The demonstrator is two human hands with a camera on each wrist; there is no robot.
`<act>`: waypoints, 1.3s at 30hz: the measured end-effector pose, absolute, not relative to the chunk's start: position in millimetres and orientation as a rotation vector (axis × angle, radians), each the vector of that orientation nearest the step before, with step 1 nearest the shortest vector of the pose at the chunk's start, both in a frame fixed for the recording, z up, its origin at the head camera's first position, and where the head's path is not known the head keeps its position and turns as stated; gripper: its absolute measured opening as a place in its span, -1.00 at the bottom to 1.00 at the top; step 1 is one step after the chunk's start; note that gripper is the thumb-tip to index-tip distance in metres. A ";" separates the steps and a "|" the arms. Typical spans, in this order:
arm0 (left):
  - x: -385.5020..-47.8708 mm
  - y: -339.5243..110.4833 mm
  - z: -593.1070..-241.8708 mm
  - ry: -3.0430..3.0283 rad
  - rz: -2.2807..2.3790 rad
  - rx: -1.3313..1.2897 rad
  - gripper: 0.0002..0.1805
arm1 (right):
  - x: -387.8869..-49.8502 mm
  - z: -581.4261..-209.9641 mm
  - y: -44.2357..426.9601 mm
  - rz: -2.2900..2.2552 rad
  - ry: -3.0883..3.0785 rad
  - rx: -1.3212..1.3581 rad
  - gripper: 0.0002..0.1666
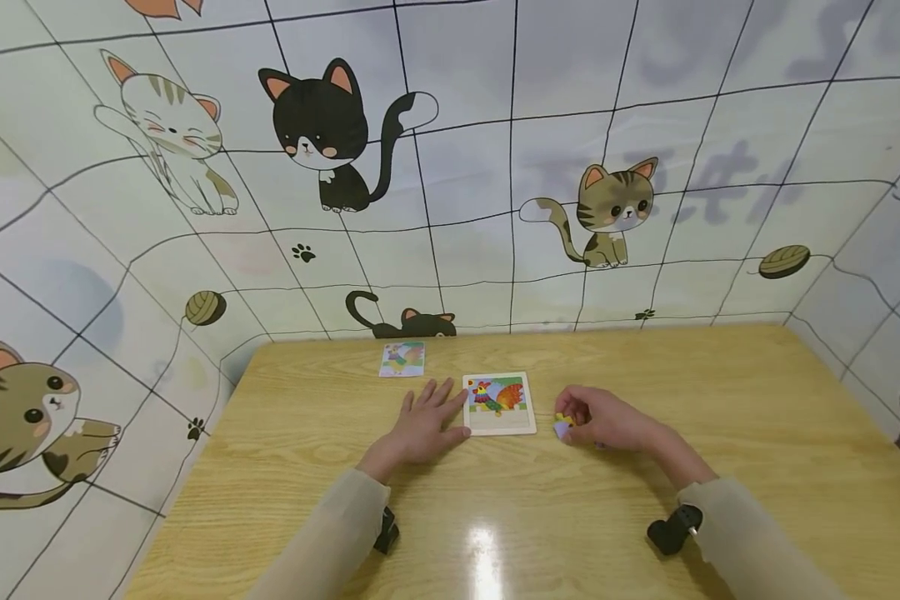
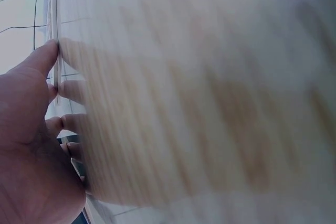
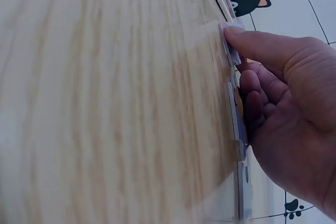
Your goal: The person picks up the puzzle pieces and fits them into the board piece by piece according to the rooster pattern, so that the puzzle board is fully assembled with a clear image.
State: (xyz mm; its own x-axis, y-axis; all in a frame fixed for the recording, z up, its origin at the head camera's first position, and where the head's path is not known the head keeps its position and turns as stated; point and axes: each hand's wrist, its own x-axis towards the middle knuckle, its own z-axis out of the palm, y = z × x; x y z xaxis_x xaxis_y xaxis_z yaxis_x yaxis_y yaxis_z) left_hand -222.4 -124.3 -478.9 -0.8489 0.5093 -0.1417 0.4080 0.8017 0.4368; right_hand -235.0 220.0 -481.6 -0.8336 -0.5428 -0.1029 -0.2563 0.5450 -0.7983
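Beige cloth covers the left forearm, where a black wrist camera (image 1: 387, 532) shows at the cuff. Just beyond the left hand (image 1: 424, 423) a picture card (image 1: 402, 359) lies flat near the table's back edge, apart from the frame (image 1: 498, 432). That hand grips nothing: its palm is down, the fingers are spread on the wood, and the thumb is at the frame's near left corner. In the frame is a bright rooster (image 1: 498, 396), with a strip of bare wood below it. To the right, apart from the frame, a yellow and lilac piece (image 1: 562, 427) is pinched between the thumb and fingers of the right hand (image 1: 607, 419). This hand stands in the way of more pieces (image 3: 239, 124), which the right wrist view shows lined up on the wood beside and beneath it; whether its curled fingers touch them, I cannot tell. A second camera (image 1: 673, 530) sits at the right cuff.

Pale wood grain runs over the table (image 1: 720, 375), with a glare spot near the front. White walls with black grid lines close it in, printed with a tabby at far left, a pale cat (image 1: 172, 125), a black cat (image 1: 318, 125) and yarn balls (image 1: 784, 262)
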 end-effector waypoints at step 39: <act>-224.0 -123.6 -484.4 2.745 0.575 0.695 -0.26 | -228.2 -489.9 108.6 -1.604 2.548 -0.568 -0.87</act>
